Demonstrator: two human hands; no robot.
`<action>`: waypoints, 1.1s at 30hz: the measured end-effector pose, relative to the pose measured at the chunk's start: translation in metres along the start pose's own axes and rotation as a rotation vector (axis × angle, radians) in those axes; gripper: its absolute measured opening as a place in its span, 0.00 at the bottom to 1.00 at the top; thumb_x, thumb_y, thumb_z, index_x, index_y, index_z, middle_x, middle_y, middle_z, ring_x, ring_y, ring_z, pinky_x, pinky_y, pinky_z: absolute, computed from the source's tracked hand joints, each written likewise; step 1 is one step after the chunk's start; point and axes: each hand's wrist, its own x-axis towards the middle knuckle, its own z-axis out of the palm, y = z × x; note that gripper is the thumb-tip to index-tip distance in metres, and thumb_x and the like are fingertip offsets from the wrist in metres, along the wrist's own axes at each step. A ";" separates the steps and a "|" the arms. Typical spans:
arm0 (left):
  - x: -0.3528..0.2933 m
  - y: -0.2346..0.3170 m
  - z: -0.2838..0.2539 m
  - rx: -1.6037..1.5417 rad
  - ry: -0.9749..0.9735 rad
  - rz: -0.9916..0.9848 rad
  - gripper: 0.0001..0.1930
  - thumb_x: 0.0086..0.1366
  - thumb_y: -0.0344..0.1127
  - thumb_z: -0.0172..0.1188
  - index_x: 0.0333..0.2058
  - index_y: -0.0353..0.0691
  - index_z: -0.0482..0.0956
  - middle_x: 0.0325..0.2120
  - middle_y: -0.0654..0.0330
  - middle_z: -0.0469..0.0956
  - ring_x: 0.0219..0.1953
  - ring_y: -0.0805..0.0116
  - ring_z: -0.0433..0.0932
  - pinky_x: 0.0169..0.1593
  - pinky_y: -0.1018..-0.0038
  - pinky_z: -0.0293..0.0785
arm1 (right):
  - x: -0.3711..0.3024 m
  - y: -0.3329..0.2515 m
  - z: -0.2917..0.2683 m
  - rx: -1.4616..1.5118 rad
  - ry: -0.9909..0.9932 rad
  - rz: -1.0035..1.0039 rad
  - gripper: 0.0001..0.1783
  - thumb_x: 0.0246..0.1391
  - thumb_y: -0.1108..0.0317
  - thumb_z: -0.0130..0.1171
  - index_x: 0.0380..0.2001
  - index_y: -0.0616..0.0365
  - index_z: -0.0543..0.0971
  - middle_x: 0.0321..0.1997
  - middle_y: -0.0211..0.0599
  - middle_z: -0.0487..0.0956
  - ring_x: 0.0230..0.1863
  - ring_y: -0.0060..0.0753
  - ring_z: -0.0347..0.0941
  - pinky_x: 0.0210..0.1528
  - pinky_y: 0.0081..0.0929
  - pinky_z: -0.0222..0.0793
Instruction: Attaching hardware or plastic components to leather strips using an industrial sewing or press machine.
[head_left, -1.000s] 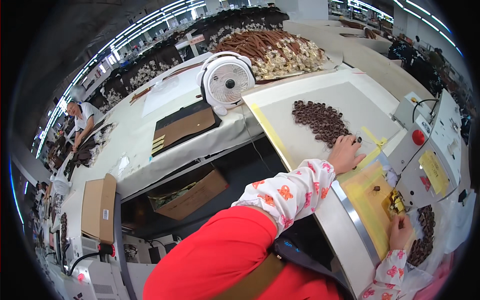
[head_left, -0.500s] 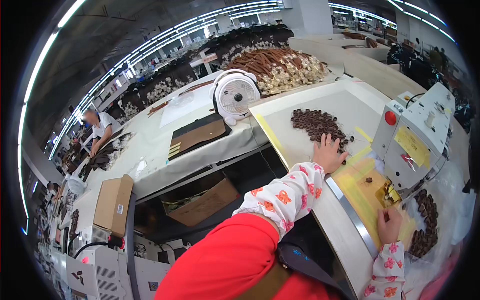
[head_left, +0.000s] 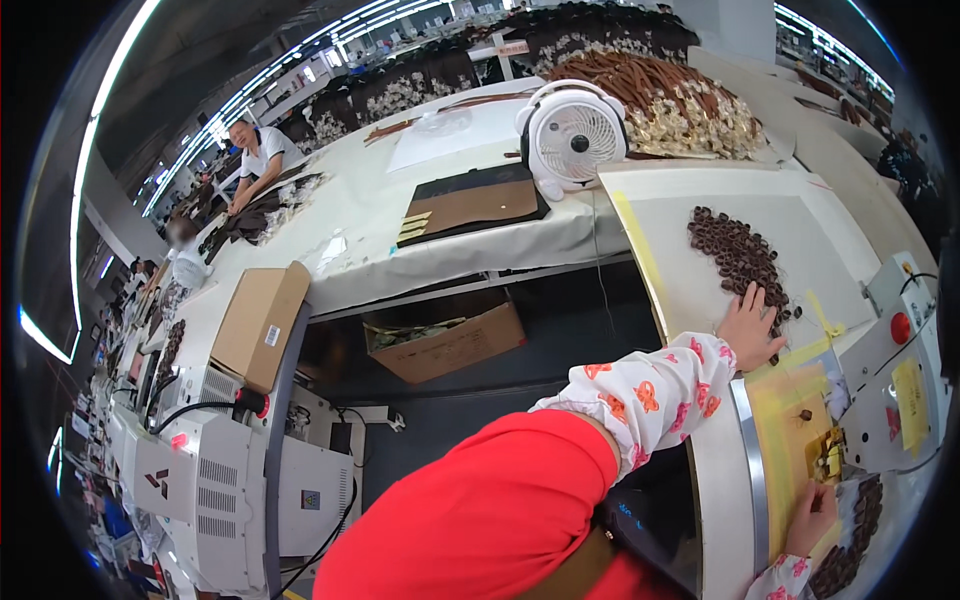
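Nearest: one red garment sleeve (head_left: pixel 480 500), then two sleeve covers (head_left: pixel 645 398), white with pink and orange print, one per forearm.

Right hand (head_left: pixel 812 520), one: fingertips drawn together; whether anything is clamped between them cannot be told. It is just beside a small brass-coloured fixture (head_left: pixel 827 453), one, at the foot of a pale machine (head_left: pixel 890 390). The machine bears one red button (head_left: pixel 901 328) and one yellow label (head_left: pixel 909 405).

Brown loops, two heaps, too many and too overlapped to count singly. Smaller heap (head_left: pixel 852 540): just right of the right hand, by clear plastic. Single loop (head_left: pixel 805 414), one: apart from both heaps, on the yellow sheet (head_left: pixel 785 440), beyond the right hand and before the fixture.

Left hand (head_left: pixel 750 335), one: fingers apart and reaching forward, tips on the near edge of the larger heap (head_left: pixel 732 245). Most of that heap lies beyond the fingertips — on the pale worktop (head_left: pixel 820 225), away from the wearer.

Cardboard boxes, two: one (head_left: pixel 250 325) upright beside a white machine cabinet (head_left: pixel 200 480), one (head_left: pixel 450 345) below the long worktop (head_left: pixel 365 240).

Farther, on the long worktop: one black-and-brown flat panel (head_left: pixel 470 207) with small yellow strips; one white fan (head_left: pixel 575 140). Behind the fan — one large heap of brown straps (head_left: pixel 650 85) with pale ends.

Far left: one co-worker (head_left: pixel 262 158) in a white top, leaning over dark material (head_left: pixel 245 228).
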 end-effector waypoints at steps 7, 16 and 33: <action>0.043 -0.018 0.014 0.178 0.077 0.275 0.20 0.56 0.40 0.47 0.44 0.34 0.67 0.50 0.40 0.60 0.55 0.44 0.54 0.52 0.54 0.57 | 0.011 -0.016 -0.006 -0.119 0.140 -0.008 0.07 0.49 0.74 0.52 0.20 0.62 0.69 0.16 0.36 0.66 0.17 0.25 0.61 0.20 0.22 0.56; 0.029 0.031 0.003 -0.193 0.195 0.559 0.17 0.53 0.32 0.54 0.43 0.36 0.71 0.43 0.48 0.68 0.47 0.49 0.64 0.52 0.59 0.57 | 0.042 0.019 -0.114 -0.298 0.444 0.230 0.10 0.43 0.65 0.59 0.23 0.62 0.74 0.19 0.38 0.74 0.20 0.30 0.69 0.24 0.24 0.64; -0.011 0.091 0.034 -0.389 -0.342 0.741 0.19 0.52 0.35 0.57 0.43 0.34 0.71 0.44 0.48 0.67 0.46 0.50 0.64 0.49 0.62 0.60 | 0.094 0.099 -0.097 -0.566 -0.265 0.211 0.22 0.41 0.53 0.54 0.38 0.56 0.75 0.38 0.45 0.73 0.42 0.48 0.69 0.44 0.38 0.65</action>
